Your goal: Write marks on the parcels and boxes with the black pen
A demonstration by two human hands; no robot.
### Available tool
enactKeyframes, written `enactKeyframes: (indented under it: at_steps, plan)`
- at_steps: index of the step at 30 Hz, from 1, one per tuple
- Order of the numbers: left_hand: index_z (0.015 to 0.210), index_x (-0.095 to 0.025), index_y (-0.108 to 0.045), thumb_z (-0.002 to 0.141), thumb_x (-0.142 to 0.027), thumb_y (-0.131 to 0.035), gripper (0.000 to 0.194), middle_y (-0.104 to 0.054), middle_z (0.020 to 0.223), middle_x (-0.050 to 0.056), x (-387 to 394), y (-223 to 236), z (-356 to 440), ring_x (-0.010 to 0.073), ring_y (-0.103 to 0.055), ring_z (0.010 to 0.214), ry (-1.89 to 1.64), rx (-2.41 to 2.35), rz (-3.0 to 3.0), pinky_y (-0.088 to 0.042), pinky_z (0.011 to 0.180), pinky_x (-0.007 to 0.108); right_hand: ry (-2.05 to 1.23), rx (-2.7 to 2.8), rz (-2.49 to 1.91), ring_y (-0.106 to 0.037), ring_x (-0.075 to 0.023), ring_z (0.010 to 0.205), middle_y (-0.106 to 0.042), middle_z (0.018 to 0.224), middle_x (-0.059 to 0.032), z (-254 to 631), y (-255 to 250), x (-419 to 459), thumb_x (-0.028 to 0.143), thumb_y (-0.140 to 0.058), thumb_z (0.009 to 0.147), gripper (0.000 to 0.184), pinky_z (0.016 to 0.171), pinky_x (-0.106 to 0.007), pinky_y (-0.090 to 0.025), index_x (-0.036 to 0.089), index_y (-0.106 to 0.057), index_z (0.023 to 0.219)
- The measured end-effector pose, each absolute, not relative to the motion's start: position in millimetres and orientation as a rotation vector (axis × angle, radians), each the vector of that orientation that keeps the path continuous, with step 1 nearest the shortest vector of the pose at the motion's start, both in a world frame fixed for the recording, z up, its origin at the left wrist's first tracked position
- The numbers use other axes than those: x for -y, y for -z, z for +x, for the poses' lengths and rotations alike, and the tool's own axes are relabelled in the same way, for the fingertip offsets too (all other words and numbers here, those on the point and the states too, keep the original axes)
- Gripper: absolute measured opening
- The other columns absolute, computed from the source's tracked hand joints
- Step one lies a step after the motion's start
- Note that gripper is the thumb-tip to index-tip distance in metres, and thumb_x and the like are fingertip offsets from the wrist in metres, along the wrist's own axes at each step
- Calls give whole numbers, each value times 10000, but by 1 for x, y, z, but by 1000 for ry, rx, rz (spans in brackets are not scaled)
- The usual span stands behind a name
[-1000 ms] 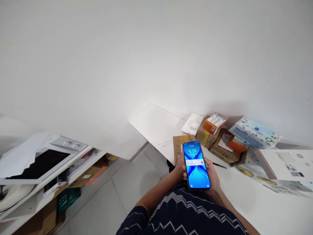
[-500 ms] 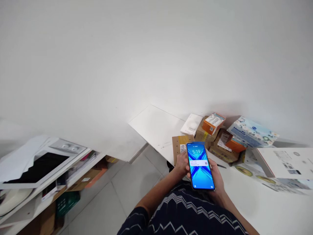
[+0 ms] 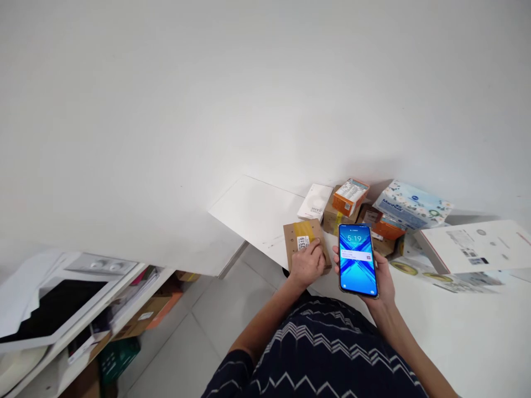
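A small brown cardboard box (image 3: pixel 292 240) with yellow tape and a printed white label sits at the near side of the white table (image 3: pixel 253 204). My left hand (image 3: pixel 307 264) lies over the front part of this box, its fingers curled in toward the cardboard; whatever is between them is hidden. Just to the right, my right hand (image 3: pixel 384 279) grips a smartphone (image 3: pixel 358 268) from behind and along both edges. The phone is upright toward me, its lit blue lock screen reading 5:19.
Behind the phone are a white power bank box (image 3: pixel 315 202), an orange box (image 3: pixel 350 196) on a cardboard box, and a Manhua tissue pack (image 3: pixel 412 204). A white carton (image 3: pixel 477 246) is at right. On a lower left shelf unit stands a white microwave (image 3: pixel 112 265).
My left hand has come away from the phone and moved farther onto the cardboard box. My right hand has carried the phone rightward, away from it. The view has shifted slightly.
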State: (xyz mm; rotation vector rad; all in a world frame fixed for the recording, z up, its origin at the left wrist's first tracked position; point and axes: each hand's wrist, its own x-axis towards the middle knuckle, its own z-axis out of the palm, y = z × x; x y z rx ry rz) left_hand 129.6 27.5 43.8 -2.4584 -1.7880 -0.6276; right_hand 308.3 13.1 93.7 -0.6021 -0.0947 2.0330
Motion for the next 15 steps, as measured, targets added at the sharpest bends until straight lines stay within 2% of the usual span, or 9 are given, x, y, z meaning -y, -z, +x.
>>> enactKeyframes:
  at_steps: [10,15]
  plan:
    - [1012,-222,-693,862,-243,-510,238,-664,1228,12,-31,-44,124,185,-686,842,703,1741,-2434,-506,679,306,-1927,176,-928,-692,-309,951,-707,1127,-136,327,-43,-9,496,-482,818,571,815,-491,-548,174,-558,1283]
    - [950,-225,-700,861,-351,-535,226,-681,1195,1,-29,-51,125,181,-669,795,706,1756,-2418,-490,668,318,-1773,734,-1385,-681,-263,932,-676,1165,-118,349,14,-2,494,-497,816,599,785,-397,-551,194,-520,1334]
